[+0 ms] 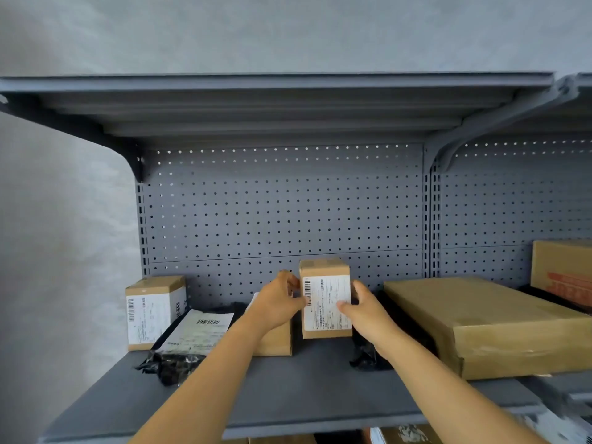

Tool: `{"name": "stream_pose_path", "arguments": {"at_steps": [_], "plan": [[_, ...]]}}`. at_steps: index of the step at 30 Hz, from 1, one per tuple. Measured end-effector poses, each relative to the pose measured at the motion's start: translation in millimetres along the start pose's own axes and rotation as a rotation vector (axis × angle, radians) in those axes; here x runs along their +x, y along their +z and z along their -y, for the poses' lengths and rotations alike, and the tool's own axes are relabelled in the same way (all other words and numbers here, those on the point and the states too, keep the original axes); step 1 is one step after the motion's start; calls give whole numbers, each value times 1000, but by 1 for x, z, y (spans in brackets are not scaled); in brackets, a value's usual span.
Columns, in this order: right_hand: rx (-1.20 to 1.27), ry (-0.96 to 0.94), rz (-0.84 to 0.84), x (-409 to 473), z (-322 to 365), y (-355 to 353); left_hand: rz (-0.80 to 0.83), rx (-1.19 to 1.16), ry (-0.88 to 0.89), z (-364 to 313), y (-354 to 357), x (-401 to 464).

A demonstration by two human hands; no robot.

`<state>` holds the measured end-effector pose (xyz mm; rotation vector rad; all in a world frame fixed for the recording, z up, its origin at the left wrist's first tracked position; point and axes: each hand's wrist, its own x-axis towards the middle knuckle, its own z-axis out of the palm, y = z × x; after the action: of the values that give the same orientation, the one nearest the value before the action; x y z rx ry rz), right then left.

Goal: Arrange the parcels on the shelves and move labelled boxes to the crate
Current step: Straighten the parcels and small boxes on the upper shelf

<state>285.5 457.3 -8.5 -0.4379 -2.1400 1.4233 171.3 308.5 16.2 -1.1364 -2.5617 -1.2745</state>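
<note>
A small upright cardboard box [325, 301] with a white barcode label on its front stands at the middle of the grey shelf [288, 389]. My left hand [278, 302] grips its left side and my right hand [365, 310] grips its right side. Behind my left hand sits another brown box [277, 342], mostly hidden. At the shelf's left end stands a second labelled box [153, 310]. A black plastic mailer [189, 344] with a white label leans beside it.
A large flat cardboard box [480, 322] lies on the right of the shelf, with another carton [562, 274] behind it. Crumpled black plastic [366, 357] lies under my right wrist. An upper shelf [275, 100] overhangs, and more parcels show below the shelf edge.
</note>
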Motion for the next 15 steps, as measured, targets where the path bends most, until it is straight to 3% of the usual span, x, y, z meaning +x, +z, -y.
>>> {"name": "stream_pose_path", "arguments": {"at_steps": [7,15], "plan": [[-150,28,12,39,-9,23,75,134,-12,30,6,36],[-319,-6,159,51,-11,23,72,232,12,45,6,52]]}}
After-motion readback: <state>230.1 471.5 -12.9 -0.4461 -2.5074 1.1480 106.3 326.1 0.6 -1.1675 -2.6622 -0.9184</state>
